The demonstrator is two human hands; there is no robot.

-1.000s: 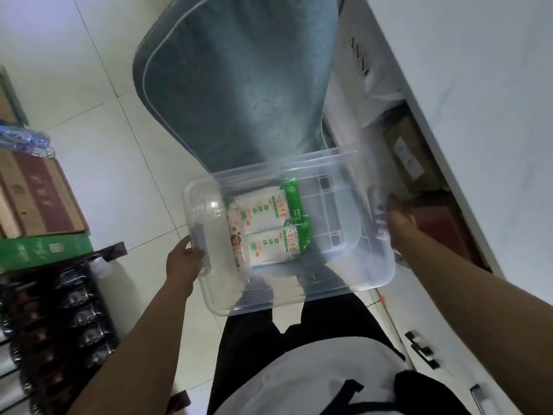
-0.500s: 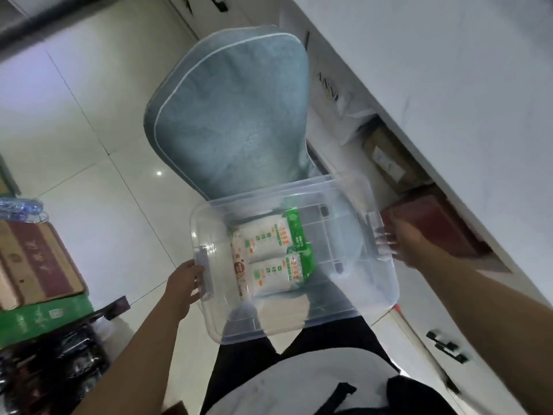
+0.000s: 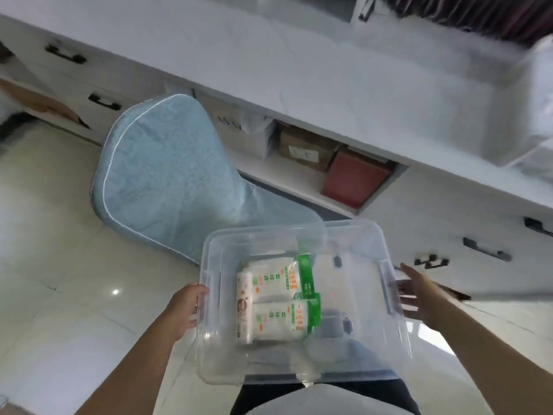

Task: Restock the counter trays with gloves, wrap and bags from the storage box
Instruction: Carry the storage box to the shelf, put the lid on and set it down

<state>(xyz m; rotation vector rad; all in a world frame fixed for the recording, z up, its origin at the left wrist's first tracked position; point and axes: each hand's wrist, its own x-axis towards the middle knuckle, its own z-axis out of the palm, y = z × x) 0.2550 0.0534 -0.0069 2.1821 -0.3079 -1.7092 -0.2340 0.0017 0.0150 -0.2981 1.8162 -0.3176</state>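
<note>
While the clear storage box (image 3: 302,304) hangs at waist height, left hand (image 3: 185,307) is wrapped on its left-end handle; right hand (image 3: 416,295) sits at the right end w/ fingers splayed, not closed (touching? can't tell); two green-and-white packs (image 3: 278,301) lie side by side inside, long axes running left-right, nearer the left hand; counter (image 3: 299,64) lies ahead and above, so box prob. goes forward-up.
</note>
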